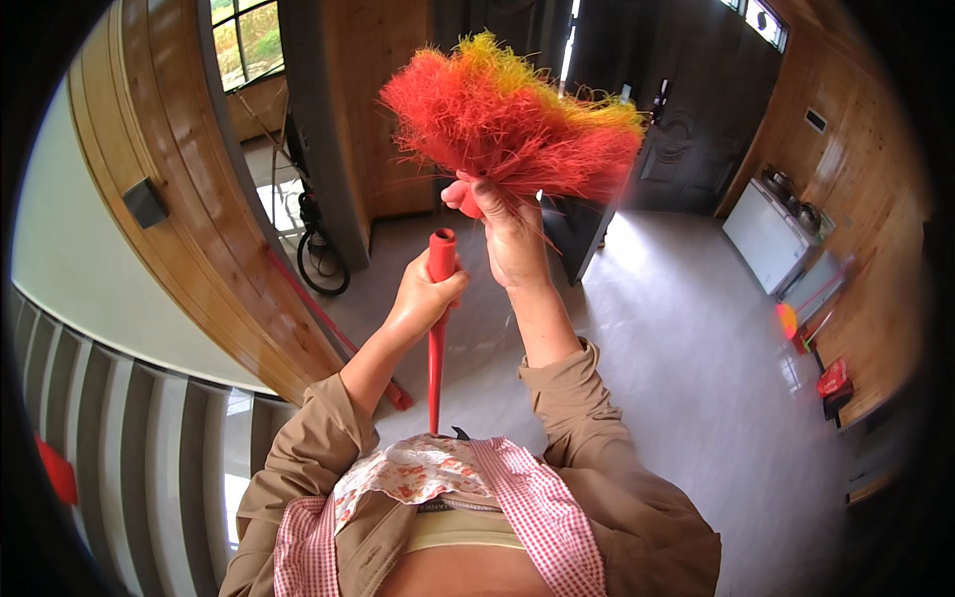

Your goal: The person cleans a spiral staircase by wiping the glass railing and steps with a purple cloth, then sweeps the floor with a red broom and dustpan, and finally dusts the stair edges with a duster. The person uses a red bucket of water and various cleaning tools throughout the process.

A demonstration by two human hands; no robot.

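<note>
A broom head with red and yellow plastic bristles [515, 119] is held up by my right hand [511, 231], whose fingers grip its red base. Lower and to the left, my left hand [429, 295] is closed around a red broom handle [442, 257]. The handle stands nearly upright, its open hollow end facing up and its lower part running down in front of the apron [522, 477]. The handle and the broom head are apart. The bristles spread outward above my right hand.
A red pole [321, 317] leans at the wooden wall on the left, near the stairs [142, 440]. A bicycle wheel [323, 261] shows beyond the opening. On the right stand a white chest freezer [768, 239] with pots on top and cleaning tools by the wall. Dark double doors [694, 127] are ahead.
</note>
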